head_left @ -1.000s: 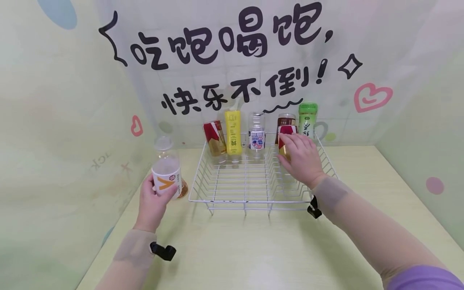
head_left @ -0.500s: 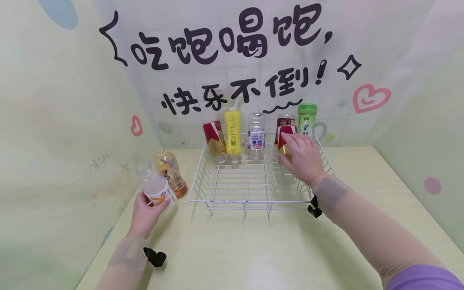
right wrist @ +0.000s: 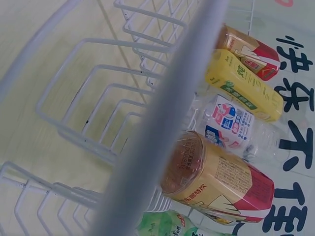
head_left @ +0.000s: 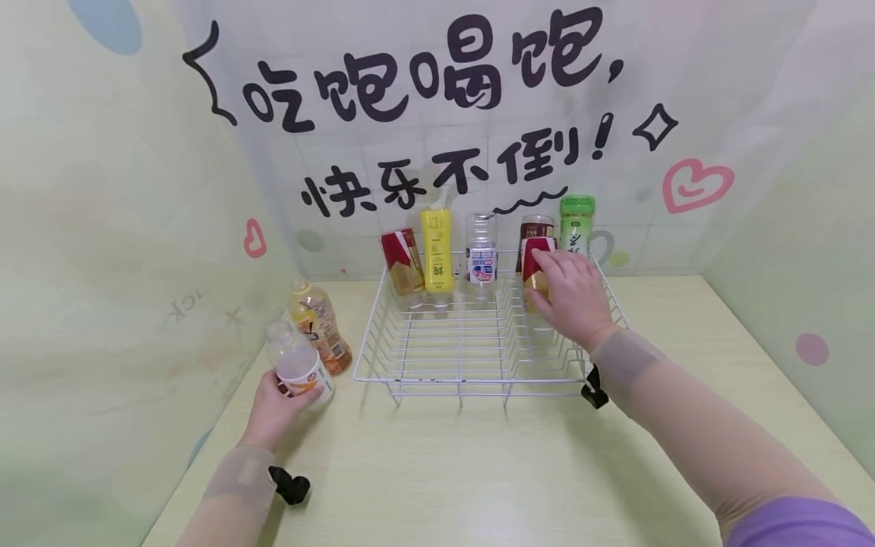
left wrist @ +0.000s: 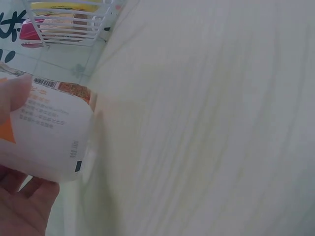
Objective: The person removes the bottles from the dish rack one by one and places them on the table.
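Note:
My left hand (head_left: 276,406) grips a clear plastic bottle (head_left: 298,365) around its white label with orange marks. That bottle stands slightly tilted, low over the table; whether its base touches is unclear. Its label also fills the left part of the left wrist view, with the thumb across it. Close behind it is an amber drink bottle (head_left: 320,327) with a yellow label. My right hand (head_left: 577,296) holds a red-and-gold drink container (head_left: 536,266) at the right side of the white wire basket (head_left: 410,380). In the right wrist view this container (right wrist: 221,179) shows without the fingers.
Along the basket's back lean another red-and-gold container (head_left: 403,262), a yellow bottle (head_left: 437,251), a clear bottle (head_left: 481,258) with a blue-pink label, a dark brown container (head_left: 535,226) and a green bottle (head_left: 576,220). A printed sheet (head_left: 383,144) hangs behind the table (head_left: 465,463).
My left hand has carried the clear bottle left and down, uncovering the amber bottle, then righted it somewhat. My right hand stays on the red-and-gold container.

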Demonstrator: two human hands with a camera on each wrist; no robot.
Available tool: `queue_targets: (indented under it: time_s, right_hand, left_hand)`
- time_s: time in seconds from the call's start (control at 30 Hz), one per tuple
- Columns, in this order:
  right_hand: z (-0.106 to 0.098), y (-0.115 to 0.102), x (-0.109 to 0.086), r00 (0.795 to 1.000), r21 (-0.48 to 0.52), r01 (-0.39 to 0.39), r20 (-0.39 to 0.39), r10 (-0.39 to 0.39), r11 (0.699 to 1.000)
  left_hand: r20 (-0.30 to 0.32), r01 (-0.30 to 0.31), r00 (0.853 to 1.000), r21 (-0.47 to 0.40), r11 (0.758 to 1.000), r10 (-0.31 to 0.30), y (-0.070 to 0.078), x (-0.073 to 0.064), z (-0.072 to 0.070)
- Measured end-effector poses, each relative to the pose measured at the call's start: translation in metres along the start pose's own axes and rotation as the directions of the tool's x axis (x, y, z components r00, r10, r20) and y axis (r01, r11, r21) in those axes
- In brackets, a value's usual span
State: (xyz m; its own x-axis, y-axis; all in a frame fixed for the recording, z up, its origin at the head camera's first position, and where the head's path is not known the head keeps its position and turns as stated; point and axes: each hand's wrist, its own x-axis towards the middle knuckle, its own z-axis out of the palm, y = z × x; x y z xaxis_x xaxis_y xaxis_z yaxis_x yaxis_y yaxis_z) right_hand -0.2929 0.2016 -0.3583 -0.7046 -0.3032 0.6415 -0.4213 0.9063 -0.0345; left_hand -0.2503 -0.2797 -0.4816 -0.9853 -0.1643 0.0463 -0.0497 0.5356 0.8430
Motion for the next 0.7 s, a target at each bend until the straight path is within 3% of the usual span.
queue_targets:
  time_s: [0.27, 0.43, 0.7]
  right_hand:
    - [0.004, 0.016, 0.002, 1.0, -0.009, 0.012, 0.01, -0.012, 1.0]
    - [0.002, 0.027, 0.004, 0.995, 0.022, -0.072, 0.067, 0.07, 0.997]
    - [0.005, 0.041, 0.002, 0.975, 0.045, -0.18, 0.137, 0.172, 0.983]
  left_hand:
    - [0.017, 0.03, 0.999, 0.03, 0.999, -0.031, -0.009, 0.003, -0.001]
    - [0.024, 0.058, 0.998, 0.032, 0.998, -0.059, -0.011, 0.004, -0.001]
    - [0.062, 0.027, 0.998, 0.005, 1.0, -0.027, -0.007, -0.004, -0.004]
